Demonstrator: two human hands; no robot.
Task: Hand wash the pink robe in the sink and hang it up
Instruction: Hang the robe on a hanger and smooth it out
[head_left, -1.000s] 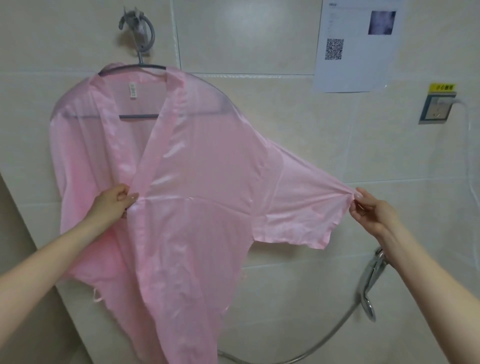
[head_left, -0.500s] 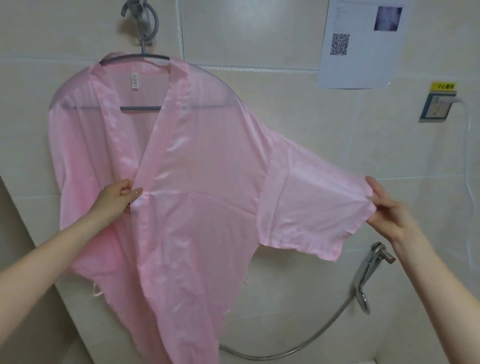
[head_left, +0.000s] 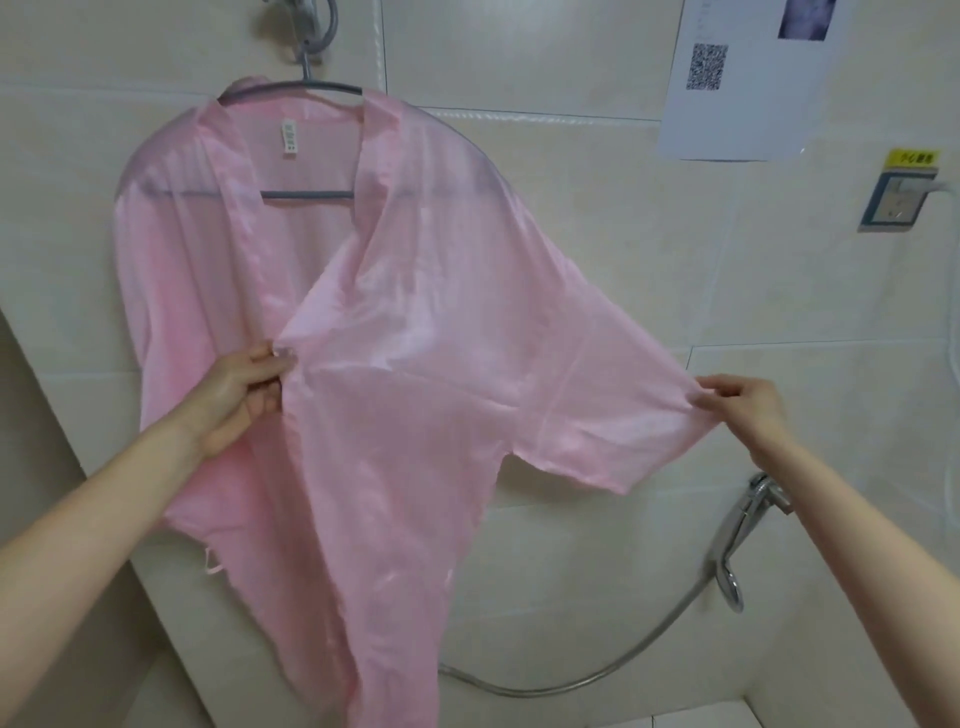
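The pink robe (head_left: 415, 395) hangs on a hanger (head_left: 306, 195) at the wall. Left hand (head_left: 241, 395) pinches its front edge, right hand (head_left: 748, 402) grips the sleeve hem; pull evenly, gently, smoothing wrinkles.

Sheer pink robe (head_left: 395, 374) on hanger (head_left: 306, 195), possibly damp

QR code on white paper sheet (head_left: 743, 88), unreadable print on robe's neck label (head_left: 289, 139), illegible yellow sticker (head_left: 912, 158) above wall socket (head_left: 894, 201)
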